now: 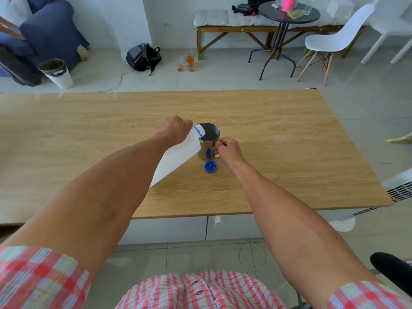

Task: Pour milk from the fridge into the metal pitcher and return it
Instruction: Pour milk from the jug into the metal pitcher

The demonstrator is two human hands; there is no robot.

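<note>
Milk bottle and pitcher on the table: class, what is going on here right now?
A person is pouring. The left hand grips the white milk bottle, tipped so its open neck sits over the rim of the metal pitcher. The right hand holds the pitcher's handle, steadying it on the wooden table. The blue cap lies on the table just in front of the pitcher.

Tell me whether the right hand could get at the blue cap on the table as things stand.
Probably yes, once it lets go: the right hand grips the pitcher handle, and the blue cap lies uncovered on the table beside it, with nothing between them.
</note>
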